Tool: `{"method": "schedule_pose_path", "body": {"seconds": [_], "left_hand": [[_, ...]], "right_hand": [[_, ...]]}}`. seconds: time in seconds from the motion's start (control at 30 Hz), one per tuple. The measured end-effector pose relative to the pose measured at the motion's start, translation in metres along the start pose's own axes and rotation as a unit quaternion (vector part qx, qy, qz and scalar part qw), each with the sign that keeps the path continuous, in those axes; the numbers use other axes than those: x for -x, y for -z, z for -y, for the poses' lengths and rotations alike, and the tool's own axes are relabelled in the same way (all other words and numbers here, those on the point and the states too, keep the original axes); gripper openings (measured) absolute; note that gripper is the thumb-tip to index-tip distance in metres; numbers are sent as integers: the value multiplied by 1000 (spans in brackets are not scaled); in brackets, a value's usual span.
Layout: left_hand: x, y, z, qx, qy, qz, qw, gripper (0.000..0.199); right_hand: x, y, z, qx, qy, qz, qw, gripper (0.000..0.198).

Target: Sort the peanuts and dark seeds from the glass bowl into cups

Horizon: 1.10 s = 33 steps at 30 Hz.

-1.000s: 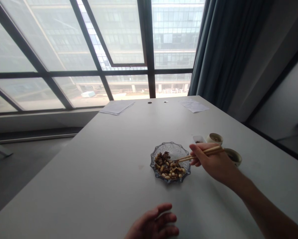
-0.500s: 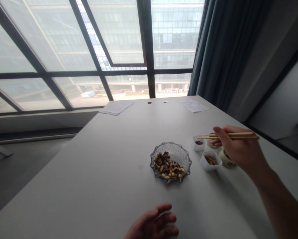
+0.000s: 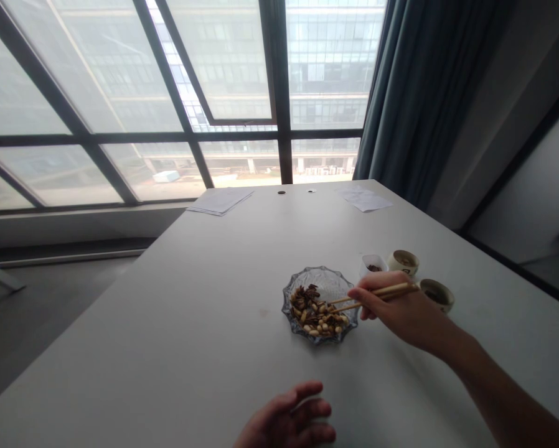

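My right hand (image 3: 396, 308) grips a pair of wooden chopsticks (image 3: 377, 292), their tips down among the nuts and seeds (image 3: 314, 311) in a scalloped glass bowl (image 3: 345, 287). Whether the tips pinch a piece is too small to tell. Dark long pieces lie at the bowl's left, pale round nuts at its front. My left hand (image 3: 291, 420) rests near the table's front edge, fingers apart and holding nothing. Behind my right hand stands a small white plastic cup (image 3: 367, 264) with dark pieces in it. The second white cup is hidden by that hand.
Two cream-coloured round cups (image 3: 403, 264) stand on the right, one partly behind my right hand. Papers (image 3: 221, 201) lie at the table's far left, and more sheets (image 3: 366, 199) at the far right. Windows and a dark curtain (image 3: 401, 93) rise beyond the white table (image 3: 190, 323).
My right hand has moved left and toward me, bringing the chopsticks from above the small cups into the glass bowl. My left hand stays in place.
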<state>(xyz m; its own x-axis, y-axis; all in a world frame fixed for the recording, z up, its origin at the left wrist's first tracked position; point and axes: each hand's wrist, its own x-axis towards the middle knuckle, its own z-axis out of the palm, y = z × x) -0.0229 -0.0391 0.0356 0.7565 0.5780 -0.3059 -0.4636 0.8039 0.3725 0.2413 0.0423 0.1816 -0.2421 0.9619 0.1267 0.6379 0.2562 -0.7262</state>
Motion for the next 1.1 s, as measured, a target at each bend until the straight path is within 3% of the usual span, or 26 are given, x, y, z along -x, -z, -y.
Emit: {"method": "schedule_pose_path", "body": {"seconds": [0.3, 0.47, 0.63, 0.73, 0.83, 1.0, 1.1], "left_hand": [[1, -4, 0, 6, -7, -15, 1000, 35], [1, -3, 1, -6, -8, -6, 1000, 34], [2, -5, 0, 0, -2, -13, 1000, 33], [2, -6, -1, -1, -1, -11, 1000, 33], [2, -5, -1, -2, -3, -9, 1000, 33], [3, -4, 0, -3, -4, -17, 1000, 32], [3, -5, 0, -3, -4, -15, 1000, 32]], "right_hand": [[0, -10, -4, 8, -15, -26, 1000, 40], [3, 2, 3, -16, -9, -64, 998, 42], [9, 44, -5, 16, -28, -210, 977, 39], [9, 74, -23, 95, -24, -337, 936, 37], [4, 92, -45, 140, -30, -395, 908, 35], [-5, 93, -61, 175, -24, -374, 910, 35], [-6, 83, -55, 110, -29, -356, 928, 36]]}}
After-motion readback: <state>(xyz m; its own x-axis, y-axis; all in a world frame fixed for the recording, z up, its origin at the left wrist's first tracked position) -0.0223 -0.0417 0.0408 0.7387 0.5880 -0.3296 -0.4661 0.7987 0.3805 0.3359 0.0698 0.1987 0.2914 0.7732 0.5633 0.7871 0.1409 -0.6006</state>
